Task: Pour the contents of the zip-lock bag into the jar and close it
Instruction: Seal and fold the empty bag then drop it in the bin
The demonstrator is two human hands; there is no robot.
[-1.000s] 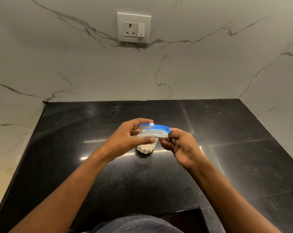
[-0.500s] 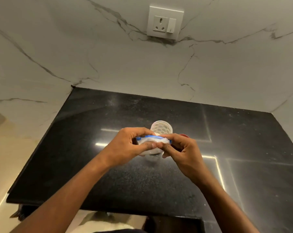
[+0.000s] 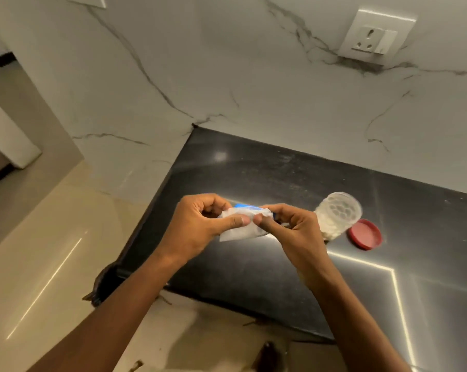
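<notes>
A small clear zip-lock bag with a blue strip along its top hangs flat and limp above the black counter. My left hand pinches its left end and my right hand pinches its right end, thumbs almost touching. To the right of my hands an open clear jar stands on the counter, with pale pieces inside it. A red lid lies flat on the counter just right of the jar.
The black stone counter ends at its left edge close below my left hand, with beige floor beyond. A marble wall with a white power socket rises behind.
The view has swung left, so jar and hands sit further right in frame. The bag, earlier over the jar, is now held left of it, and the red lid has come into sight.
</notes>
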